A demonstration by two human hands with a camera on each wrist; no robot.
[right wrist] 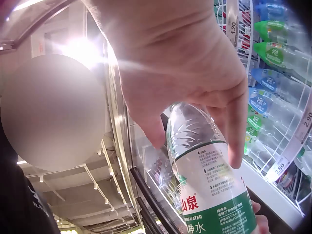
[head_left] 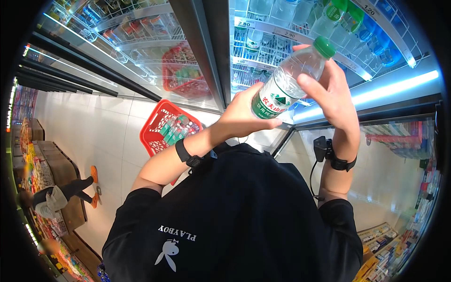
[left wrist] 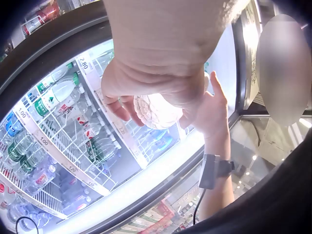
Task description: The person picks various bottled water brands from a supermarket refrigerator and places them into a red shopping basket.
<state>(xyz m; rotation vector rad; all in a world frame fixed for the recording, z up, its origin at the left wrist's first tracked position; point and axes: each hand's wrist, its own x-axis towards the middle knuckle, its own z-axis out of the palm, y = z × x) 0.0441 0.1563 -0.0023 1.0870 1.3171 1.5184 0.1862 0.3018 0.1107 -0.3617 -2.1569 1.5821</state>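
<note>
A clear water bottle with a green cap and a green and white label tilts up to the right in front of the chest. My left hand grips its lower end, thumb across the front of the label. In the left wrist view the bottle's ridged base shows below the palm. My right hand is around the bottle's shoulder, thumb in front and fingers behind, just under the cap. From the right wrist view, the fairly straight fingers and thumb stand spread on either side of the bottle.
A lit fridge with wire shelves of bottles stands in front. Its light strip runs along the edge. Glass doors flank it. A red basket holding several bottles is at the left. Another person stands farther left by stocked shelves.
</note>
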